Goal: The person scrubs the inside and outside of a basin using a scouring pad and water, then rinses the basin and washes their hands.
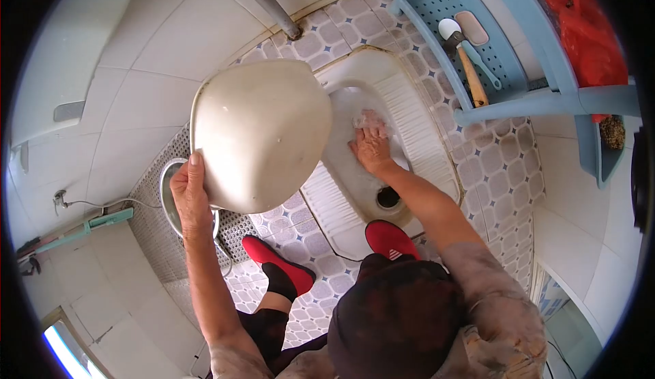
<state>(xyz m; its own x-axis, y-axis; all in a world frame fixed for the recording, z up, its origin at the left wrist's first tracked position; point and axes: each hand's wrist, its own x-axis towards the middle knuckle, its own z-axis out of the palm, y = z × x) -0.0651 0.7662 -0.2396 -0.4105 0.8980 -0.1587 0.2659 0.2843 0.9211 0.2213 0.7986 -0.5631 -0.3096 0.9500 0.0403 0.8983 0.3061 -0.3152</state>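
My left hand (190, 191) grips the lower left edge of a large cream-coloured basin (263, 133), thumb on the near side. The basin is held tilted above the floor, partly covering the left side of a white squat toilet (344, 205). My right hand (373, 148) reaches down into the toilet pan, fingers stretched out. Beyond those fingertips is a pale pinkish crumpled patch (370, 121); whether it is a wet cloth or a reflection, I cannot tell. The dark drain hole (387, 197) lies nearer to me than this hand.
A blue shelf rack (508, 106) at right holds a wooden-handled tool (471, 75), a brush and a red bag (587, 38). A metal bowl (167, 191) stands at left on a grate. A pipe (266, 4) meets the floor at the back. Red shoes flank the toilet's near end.
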